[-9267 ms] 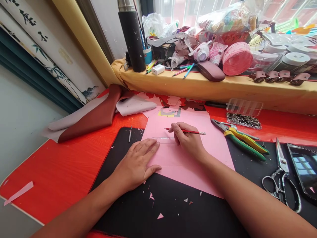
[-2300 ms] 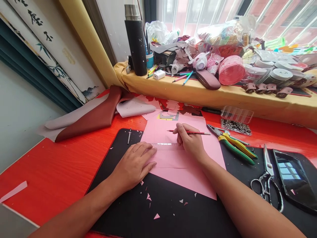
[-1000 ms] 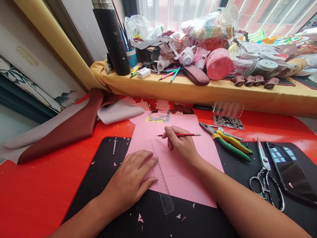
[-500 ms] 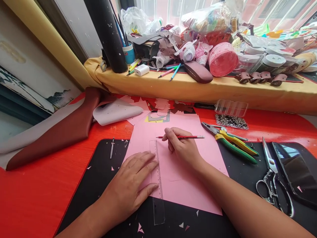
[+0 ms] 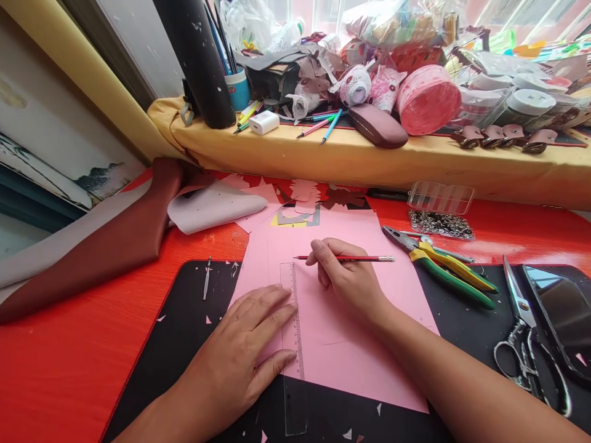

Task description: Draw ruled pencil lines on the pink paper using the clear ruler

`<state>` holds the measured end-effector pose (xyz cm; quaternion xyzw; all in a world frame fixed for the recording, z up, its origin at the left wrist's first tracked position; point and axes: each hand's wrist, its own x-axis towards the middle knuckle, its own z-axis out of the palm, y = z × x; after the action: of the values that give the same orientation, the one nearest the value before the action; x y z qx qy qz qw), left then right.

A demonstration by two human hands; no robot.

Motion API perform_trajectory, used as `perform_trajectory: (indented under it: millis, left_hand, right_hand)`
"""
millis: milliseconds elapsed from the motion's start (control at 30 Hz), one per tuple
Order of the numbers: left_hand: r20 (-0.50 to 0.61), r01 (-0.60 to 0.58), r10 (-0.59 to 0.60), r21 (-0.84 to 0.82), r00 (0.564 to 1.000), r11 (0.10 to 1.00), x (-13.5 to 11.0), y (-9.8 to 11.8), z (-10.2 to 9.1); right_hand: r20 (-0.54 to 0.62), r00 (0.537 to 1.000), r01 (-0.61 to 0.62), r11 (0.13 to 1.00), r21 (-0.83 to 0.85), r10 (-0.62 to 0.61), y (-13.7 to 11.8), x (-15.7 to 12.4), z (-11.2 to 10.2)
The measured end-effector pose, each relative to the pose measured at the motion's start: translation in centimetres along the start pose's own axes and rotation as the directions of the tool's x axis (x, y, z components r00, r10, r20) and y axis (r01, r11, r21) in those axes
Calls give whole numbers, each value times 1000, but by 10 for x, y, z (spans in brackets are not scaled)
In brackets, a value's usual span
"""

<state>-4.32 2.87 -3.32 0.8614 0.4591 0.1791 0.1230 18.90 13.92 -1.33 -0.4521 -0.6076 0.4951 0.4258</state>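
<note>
My left hand point(image 5: 244, 338) lies flat with fingers spread, pressing a clear plastic ruler point(image 5: 295, 403) onto a sheet of pink paper point(image 5: 355, 369). The ruler runs nearly straight away from me, and its near end reaches past the paper onto the black mat point(image 5: 194, 344). In my right hand point(image 5: 351, 277) is a red and black pencil point(image 5: 369, 258), held almost level with its eraser end to the right. The pencil tip is close to the ruler's far end; whether it touches the paper I cannot tell. A few thin lines show on the paper.
Right of the paper lie pliers point(image 5: 447, 271) with green and yellow handles, scissors point(image 5: 524, 326) and a phone point(image 5: 558, 314). Behind them is a clear box of small metal parts point(image 5: 438, 223). Brown leather point(image 5: 101, 246) lies at left. A crowded ledge point(image 5: 300, 144) bounds the back.
The view has shifted slightly, so objects at right appear farther right. My left hand still presses the ruler, and my right hand keeps the pencil near its far end.
</note>
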Motion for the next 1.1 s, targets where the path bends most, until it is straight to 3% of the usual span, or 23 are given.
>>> perform_trajectory:
  millis: [267,1100]
  left_hand:
    - [-32,-54,56,51,998,997,7,2,-6]
    - [-18,-20,21,26,1000,999,1,2,-1]
  right_hand:
    - [6,1000,10,1000,-14,-10,-1,0,1]
    - [7,1000,-7,1000,-26,7,-2,1,1]
